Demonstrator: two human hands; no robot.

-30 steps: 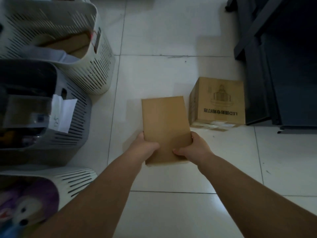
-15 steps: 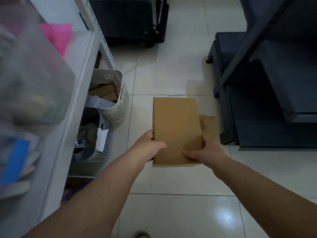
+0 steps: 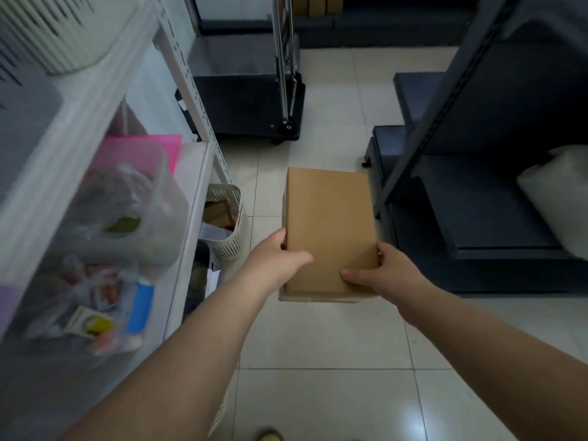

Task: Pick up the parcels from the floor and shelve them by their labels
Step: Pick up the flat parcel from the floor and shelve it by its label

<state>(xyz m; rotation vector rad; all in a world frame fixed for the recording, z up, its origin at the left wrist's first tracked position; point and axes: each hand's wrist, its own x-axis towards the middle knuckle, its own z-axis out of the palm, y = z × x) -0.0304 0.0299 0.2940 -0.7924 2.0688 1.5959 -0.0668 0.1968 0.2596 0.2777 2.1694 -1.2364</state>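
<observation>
A plain brown cardboard parcel [image 3: 327, 224] is held up above the tiled floor, its long side pointing away from me. My left hand [image 3: 276, 256] grips its near left edge with the thumb on top. Gripping the near right corner is my right hand [image 3: 378, 272], thumb laid across the top face. No label shows on the visible top. The white shelf unit [image 3: 191, 198] stands to the left, the dark shelf unit [image 3: 423, 128] to the right.
Clear bins with bags and small goods [image 3: 127, 218] fill the white shelf. A cream slatted basket [image 3: 229, 224] holding cardboard sits on the floor below. A dark platform trolley [image 3: 251, 100] stands ahead. A pale bag [image 3: 560, 192] lies on the dark shelf.
The view has risen from the floor: the parcel has been lifted in both hands, the printed box on the floor has dropped out of sight, and upper shelves have come into view.
</observation>
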